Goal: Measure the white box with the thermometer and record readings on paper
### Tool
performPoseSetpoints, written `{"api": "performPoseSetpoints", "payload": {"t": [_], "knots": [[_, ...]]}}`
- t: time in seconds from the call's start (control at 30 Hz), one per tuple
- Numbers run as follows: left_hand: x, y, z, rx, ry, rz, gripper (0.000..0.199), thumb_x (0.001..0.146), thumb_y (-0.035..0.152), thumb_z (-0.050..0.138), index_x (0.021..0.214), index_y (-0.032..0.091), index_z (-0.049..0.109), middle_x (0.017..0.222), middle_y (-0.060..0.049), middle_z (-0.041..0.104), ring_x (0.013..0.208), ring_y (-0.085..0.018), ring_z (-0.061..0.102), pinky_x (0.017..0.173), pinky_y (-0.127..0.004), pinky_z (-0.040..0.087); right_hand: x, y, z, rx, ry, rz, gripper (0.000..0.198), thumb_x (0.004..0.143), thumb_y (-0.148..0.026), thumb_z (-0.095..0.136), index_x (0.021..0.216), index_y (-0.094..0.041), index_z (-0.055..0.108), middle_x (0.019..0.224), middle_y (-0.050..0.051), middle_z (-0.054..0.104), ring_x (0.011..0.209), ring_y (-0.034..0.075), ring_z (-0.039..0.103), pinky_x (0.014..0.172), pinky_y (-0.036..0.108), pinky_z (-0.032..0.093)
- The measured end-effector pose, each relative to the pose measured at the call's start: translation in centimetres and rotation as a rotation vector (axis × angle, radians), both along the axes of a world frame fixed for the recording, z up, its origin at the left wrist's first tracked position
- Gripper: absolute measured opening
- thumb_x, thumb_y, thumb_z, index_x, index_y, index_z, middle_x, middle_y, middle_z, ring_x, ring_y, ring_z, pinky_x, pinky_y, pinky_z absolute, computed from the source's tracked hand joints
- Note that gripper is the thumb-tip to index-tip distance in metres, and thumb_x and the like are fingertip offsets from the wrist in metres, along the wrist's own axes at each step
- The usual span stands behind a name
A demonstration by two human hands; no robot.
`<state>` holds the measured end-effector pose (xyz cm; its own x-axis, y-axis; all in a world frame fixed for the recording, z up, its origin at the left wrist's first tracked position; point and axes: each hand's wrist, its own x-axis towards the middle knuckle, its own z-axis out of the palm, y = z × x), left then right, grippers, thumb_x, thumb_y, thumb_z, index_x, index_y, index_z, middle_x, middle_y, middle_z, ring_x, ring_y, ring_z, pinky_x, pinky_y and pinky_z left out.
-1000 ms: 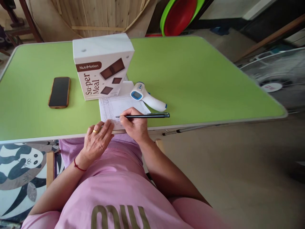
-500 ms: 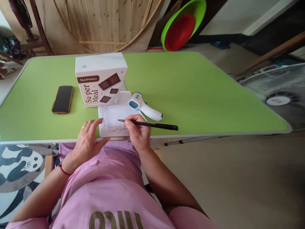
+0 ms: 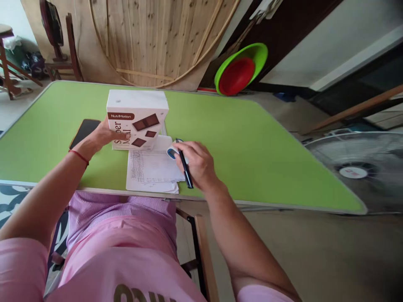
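Observation:
My left hand (image 3: 110, 135) grips the lower left side of a white NutriMotion Super Meal box (image 3: 136, 100), thumb across its printed front. The box stands upright at the back edge of an open notebook (image 3: 151, 167) with handwriting on its page. My right hand (image 3: 200, 161) holds a black pen (image 3: 185, 170) slanting down toward me. The same hand lies over a white and blue infrared thermometer (image 3: 171, 153). Only the thermometer's screen end shows; its handle is hidden, and whether the fingers close on it I cannot tell.
A phone (image 3: 82, 132) lies left of the box, partly behind my left hand. All this is on a green table (image 3: 239, 147) with a pale rim. Green (image 3: 260, 56) and red basins (image 3: 236, 76) lean beyond it. A fan (image 3: 352, 167) stands at the right.
My left hand has gone from the notebook's left edge up to the box and taken hold of it. My right hand has moved from the page onto the thermometer, pen turned. The view has shifted.

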<state>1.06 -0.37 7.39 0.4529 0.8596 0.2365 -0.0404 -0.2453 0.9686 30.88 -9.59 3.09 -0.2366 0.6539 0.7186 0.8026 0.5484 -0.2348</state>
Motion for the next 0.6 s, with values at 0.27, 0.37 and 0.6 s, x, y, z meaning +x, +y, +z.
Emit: {"api": "performPoseSetpoints", "payload": {"t": [0.27,0.37,0.6], "knots": [[-1.1,0.9,-3.3,0.101,0.078,0.074,0.067,0.052,0.031,0.096,0.108,0.012,0.065,0.106,-0.013,0.071,0.103,-0.03,0.068,0.09,-0.046,0.056,3.0,10.4,2.4,-0.038,0.116,-0.116,0.022,0.082,-0.009,0.063,0.098,-0.02,0.072,0.087,0.006,0.068,0.083,0.02,0.061,0.078,0.036,0.048],[-1.2,1.0,-3.8,0.073,0.08,0.15,0.077,0.049,0.031,0.096,0.115,0.011,0.062,0.109,-0.013,0.071,0.101,-0.029,0.068,0.088,-0.045,0.056,1.8,10.6,1.4,-0.052,0.093,-0.094,0.022,0.081,-0.007,0.063,0.09,-0.024,0.073,0.078,0.003,0.065,0.076,0.019,0.058,0.071,0.036,0.046],[-1.0,0.6,-4.0,0.074,-0.012,0.199,0.072,0.053,0.028,0.094,0.116,0.014,0.061,0.109,-0.009,0.072,0.102,-0.025,0.067,0.088,-0.041,0.054,-2.5,4.2,0.9,-0.044,-0.18,0.023,0.029,0.088,-0.002,0.054,0.09,-0.023,0.075,0.084,0.007,0.069,0.085,0.025,0.059,0.076,0.043,0.045]]}}
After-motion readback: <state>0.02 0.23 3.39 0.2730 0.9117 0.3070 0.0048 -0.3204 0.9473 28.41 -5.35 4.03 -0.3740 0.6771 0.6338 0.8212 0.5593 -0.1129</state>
